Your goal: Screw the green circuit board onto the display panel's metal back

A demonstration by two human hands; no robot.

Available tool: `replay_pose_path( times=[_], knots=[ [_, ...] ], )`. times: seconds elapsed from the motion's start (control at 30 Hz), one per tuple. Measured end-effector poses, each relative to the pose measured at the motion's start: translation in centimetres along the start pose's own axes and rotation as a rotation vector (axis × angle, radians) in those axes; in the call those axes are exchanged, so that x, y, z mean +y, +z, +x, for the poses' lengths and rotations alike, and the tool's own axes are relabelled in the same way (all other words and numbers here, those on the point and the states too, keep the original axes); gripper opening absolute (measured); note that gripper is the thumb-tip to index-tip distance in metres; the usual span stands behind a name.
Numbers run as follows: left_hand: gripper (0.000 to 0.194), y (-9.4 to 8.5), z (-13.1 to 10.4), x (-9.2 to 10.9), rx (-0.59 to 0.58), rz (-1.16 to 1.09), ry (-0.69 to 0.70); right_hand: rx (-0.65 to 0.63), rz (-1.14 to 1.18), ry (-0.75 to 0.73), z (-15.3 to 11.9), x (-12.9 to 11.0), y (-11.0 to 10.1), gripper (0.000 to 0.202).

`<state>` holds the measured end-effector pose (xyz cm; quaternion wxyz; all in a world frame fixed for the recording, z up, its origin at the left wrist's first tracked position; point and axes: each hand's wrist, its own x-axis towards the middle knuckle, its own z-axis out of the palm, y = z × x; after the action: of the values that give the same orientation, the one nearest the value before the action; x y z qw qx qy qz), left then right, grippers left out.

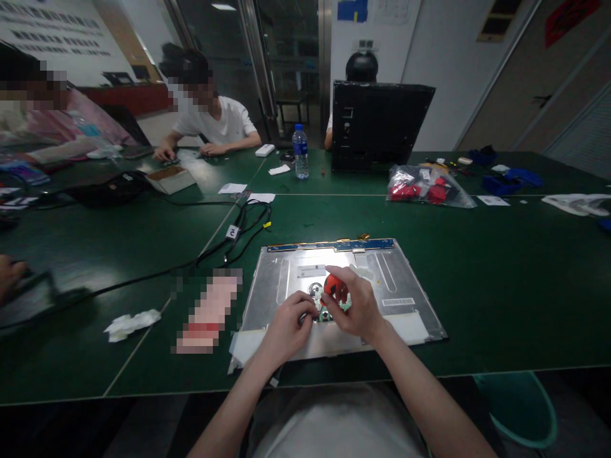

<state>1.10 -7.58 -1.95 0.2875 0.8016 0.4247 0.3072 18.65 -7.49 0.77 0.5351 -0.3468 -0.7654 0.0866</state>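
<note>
A metal-backed display panel lies flat in front of me, with a blue circuit strip along its far edge. On its middle sits a small green circuit board with round metal parts, partly covered by my hands. My right hand is closed around the red-and-black handle of a screwdriver, held upright over the board; its tip is hard to see. My left hand has its fingers curled together at the board's left side. Whatever it pinches is hidden.
Black cables run across the green table to the left. A crumpled tissue lies nearer me. Farther back stand a water bottle, a black monitor and a plastic bag with red items. People sit across and left.
</note>
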Motion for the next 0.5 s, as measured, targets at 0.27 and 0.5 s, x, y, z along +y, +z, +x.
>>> replay_pose_path(
  times=[0.27, 0.5],
  knots=[
    [0.025, -0.02, 0.0, -0.11, 0.008, 0.008, 0.007, -0.008, -0.03, -0.01, 0.08, -0.09, -0.12, 0.042],
    [0.025, -0.01, 0.02, -0.15, -0.001, 0.0, -0.01, 0.01, -0.001, 0.006, 0.05, -0.2, -0.18, 0.044]
  ],
)
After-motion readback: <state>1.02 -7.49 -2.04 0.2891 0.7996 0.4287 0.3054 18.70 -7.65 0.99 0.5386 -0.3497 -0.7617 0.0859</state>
